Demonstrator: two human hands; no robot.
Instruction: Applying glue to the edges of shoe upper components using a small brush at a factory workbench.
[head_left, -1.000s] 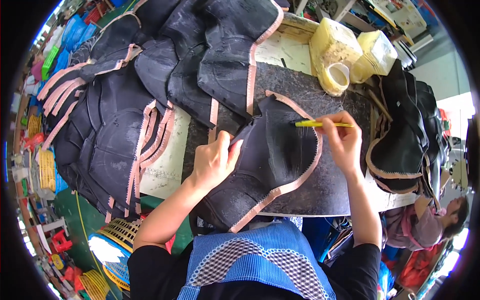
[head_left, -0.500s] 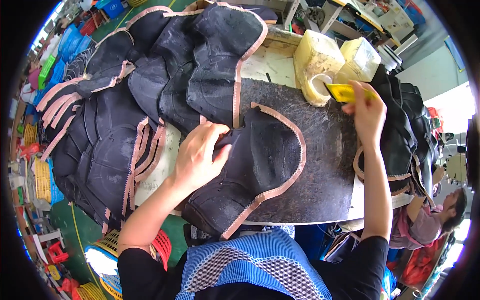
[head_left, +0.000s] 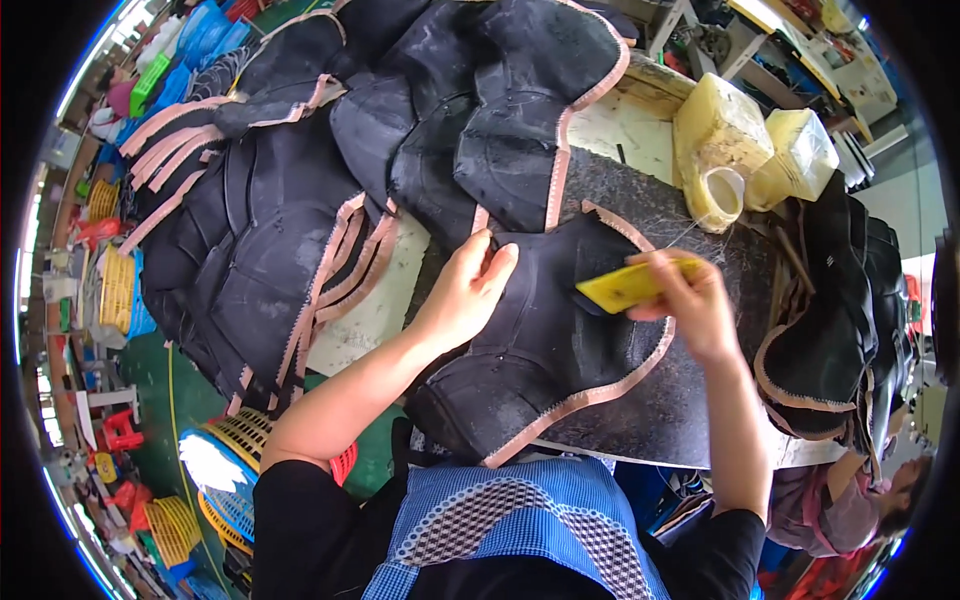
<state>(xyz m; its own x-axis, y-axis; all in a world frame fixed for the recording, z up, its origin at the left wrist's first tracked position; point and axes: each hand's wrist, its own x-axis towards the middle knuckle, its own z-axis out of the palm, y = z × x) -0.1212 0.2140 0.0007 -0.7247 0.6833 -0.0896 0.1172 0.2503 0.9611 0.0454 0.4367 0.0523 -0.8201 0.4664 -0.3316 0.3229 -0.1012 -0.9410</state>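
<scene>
A black boot-upper piece (head_left: pixel 530 350), edged with pink zigzag-cut tape, lies before me on a dark, stained board (head_left: pixel 650 415). My left hand (head_left: pixel 460 300) pinches its upper left edge, the fingertips partly hidden. In my right hand (head_left: pixel 692 300) is a flat yellow spreader (head_left: pixel 620 288), its tip over the piece's right part, close to or touching the surface. A thin strand stretches from near the spreader toward the round mouth of a yellowed, crusted plastic container (head_left: pixel 725 130) at the back right.
Stacks of similar black pieces (head_left: pixel 260 230) overlap at the left and back, and more (head_left: pixel 835 320) hang at the right. Beside the crusted container stands a second pale one (head_left: pixel 800 150). Baskets (head_left: pixel 245 435) are at the lower left; another person (head_left: pixel 835 510) is at the right.
My right hand has brought the yellow spreader from the container's mouth leftward and down over the black piece. My left hand stays at the piece's edge; the whole view has shifted.
</scene>
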